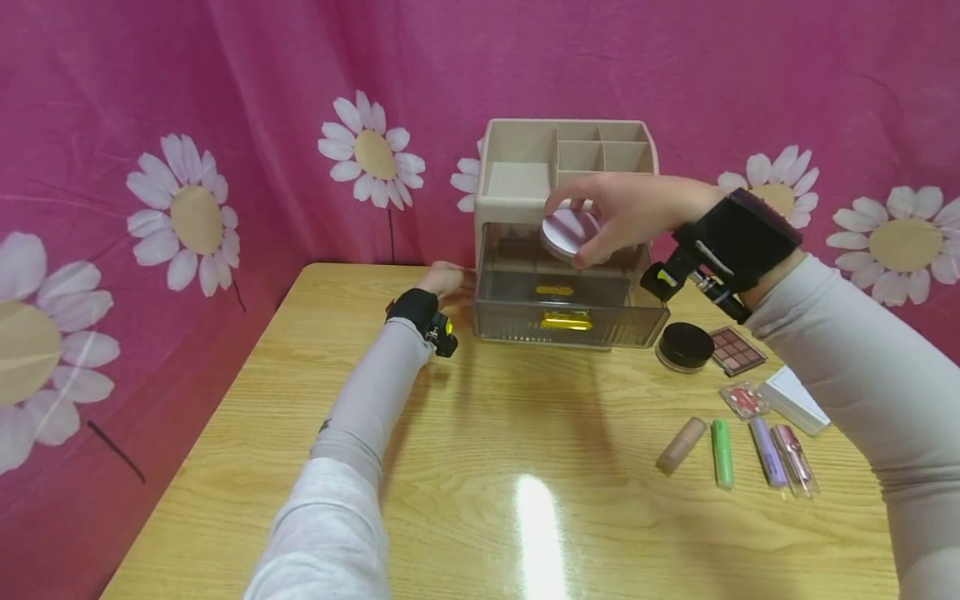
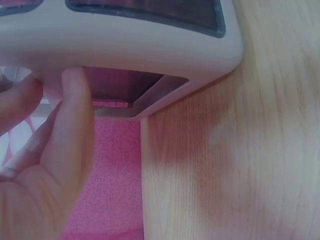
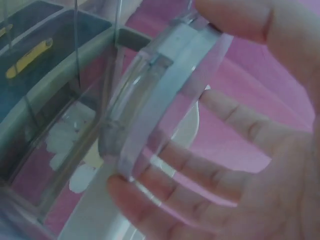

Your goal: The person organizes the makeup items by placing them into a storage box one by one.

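Note:
A beige cosmetics organizer [image 1: 517, 206] stands at the back of the table, its lower smoky clear drawer [image 1: 517, 321] pulled out. Above that drawer, my right hand [image 1: 637, 212] grips a round compact [image 1: 567, 231] with a pale lilac lid by its rim. Seen from the right wrist, the compact [image 3: 160, 95] has a clear edge and sits between thumb and fingers. My left hand [image 1: 444, 282] is against the organizer's left side; in the left wrist view, the thumb [image 2: 75, 115] lies straight with its tip at the edge of a side opening.
Right of the organizer lie a black-lidded round jar [image 1: 685, 346], an eyeshadow palette [image 1: 737, 350], a small red-patterned compact [image 1: 745, 400] and a white box [image 1: 795, 400]. In front are a beige tube [image 1: 681, 446], a green tube [image 1: 722, 454], a purple tube [image 1: 768, 452] and a pink tube [image 1: 795, 458].

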`<state>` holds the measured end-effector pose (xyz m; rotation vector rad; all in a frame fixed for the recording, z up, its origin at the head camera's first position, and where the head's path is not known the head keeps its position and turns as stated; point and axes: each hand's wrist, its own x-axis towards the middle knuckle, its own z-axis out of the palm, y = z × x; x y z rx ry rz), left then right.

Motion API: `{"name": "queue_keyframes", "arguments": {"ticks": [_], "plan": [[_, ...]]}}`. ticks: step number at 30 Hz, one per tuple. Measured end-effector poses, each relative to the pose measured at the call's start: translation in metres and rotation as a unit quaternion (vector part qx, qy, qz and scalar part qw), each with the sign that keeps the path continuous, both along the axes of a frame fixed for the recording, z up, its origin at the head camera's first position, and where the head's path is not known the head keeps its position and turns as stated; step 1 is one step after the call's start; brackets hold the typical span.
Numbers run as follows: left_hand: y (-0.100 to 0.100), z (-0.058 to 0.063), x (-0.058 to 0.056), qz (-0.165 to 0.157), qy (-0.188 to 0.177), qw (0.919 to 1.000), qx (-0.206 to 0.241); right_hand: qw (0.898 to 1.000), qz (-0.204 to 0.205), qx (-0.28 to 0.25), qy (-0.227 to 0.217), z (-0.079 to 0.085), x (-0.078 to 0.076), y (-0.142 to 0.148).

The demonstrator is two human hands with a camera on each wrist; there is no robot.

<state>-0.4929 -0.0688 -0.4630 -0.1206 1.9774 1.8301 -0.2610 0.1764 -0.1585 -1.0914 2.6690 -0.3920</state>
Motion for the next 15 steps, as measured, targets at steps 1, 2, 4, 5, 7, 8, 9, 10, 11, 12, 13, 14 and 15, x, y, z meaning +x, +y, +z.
{"name": "queue_keyframes", "arguments": {"ticks": [1,2,4,5,7,8,9,10,11,12,13,14,15], "plan": [[-0.003,-0.019,-0.019,-0.002,0.001,0.9998,0.022,1.0,0.008,0.008,0.009,-0.001,-0.002,-0.003],[-0.005,-0.039,-0.04,-0.003,-0.005,0.9995,0.031,1.0,0.016,0.013,0.015,-0.003,-0.004,-0.006],[-0.005,-0.044,-0.045,-0.001,-0.01,0.9993,0.037,0.999,0.031,0.027,0.023,-0.005,-0.008,-0.013],[-0.005,-0.042,-0.044,0.0,-0.011,0.9993,0.036,0.999,0.04,0.03,0.023,-0.006,-0.01,-0.016],[-0.003,-0.027,-0.027,0.001,-0.009,0.9996,0.027,0.998,0.054,0.037,0.015,-0.009,-0.013,-0.022],[-0.002,-0.012,-0.012,0.001,-0.004,0.9998,0.019,0.997,0.061,0.038,0.009,-0.01,-0.014,-0.025],[0.001,0.017,0.018,0.006,-0.007,1.0,-0.001,0.997,0.067,0.041,0.005,-0.011,-0.015,-0.028],[0.002,0.025,0.026,0.004,-0.005,1.0,-0.006,0.996,0.072,0.043,0.0,-0.012,-0.015,-0.03],[0.004,0.033,0.032,0.004,-0.007,0.9998,-0.019,0.996,0.076,0.046,-0.005,-0.013,-0.016,-0.032],[0.002,0.035,0.034,-0.003,-0.003,0.9999,-0.013,0.996,0.077,0.051,-0.01,-0.014,-0.016,-0.034],[0.003,0.039,0.039,0.0,-0.006,0.9999,-0.014,0.995,0.077,0.056,-0.013,-0.015,-0.017,-0.036],[0.001,0.038,0.039,-0.006,-0.003,0.9999,-0.008,0.995,0.08,0.059,-0.014,-0.017,-0.018,-0.037],[0.001,0.038,0.039,-0.005,-0.003,1.0,-0.005,0.995,0.083,0.06,-0.014,-0.018,-0.018,-0.039]]}}
